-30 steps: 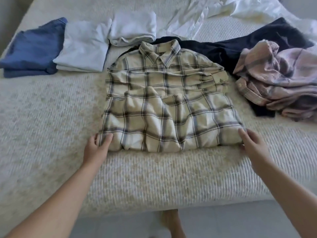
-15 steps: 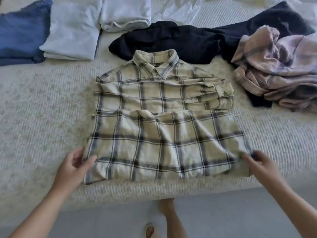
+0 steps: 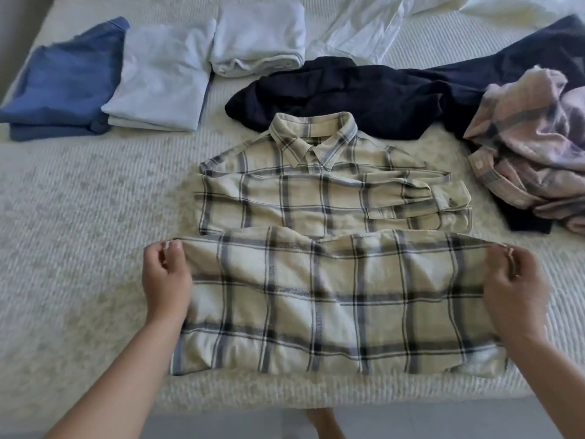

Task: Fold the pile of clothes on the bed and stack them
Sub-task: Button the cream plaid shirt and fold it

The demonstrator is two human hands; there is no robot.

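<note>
The cream plaid shirt (image 3: 319, 198) lies collar-up near the front edge of the bed (image 3: 79, 248), its lower half lifted and doubled toward the collar. The left hand (image 3: 166, 280) pinches the raised fold at its left corner, fingers curled round the cloth; the right hand (image 3: 514, 289) grips the opposite corner the same way — the fabric stretches taut between them. Just beyond the grip, the shirt's folded sleeves lie across its chest. Past the collar and touching it lies a dark navy garment (image 3: 364, 93), unfolded. Beyond the right hand sits a crumpled pink plaid shirt (image 3: 531, 153). Well beyond the left hand lie folded pieces — a blue one (image 3: 63, 80), a pale blue one (image 3: 161, 80), a white one (image 3: 259, 39).
</note>
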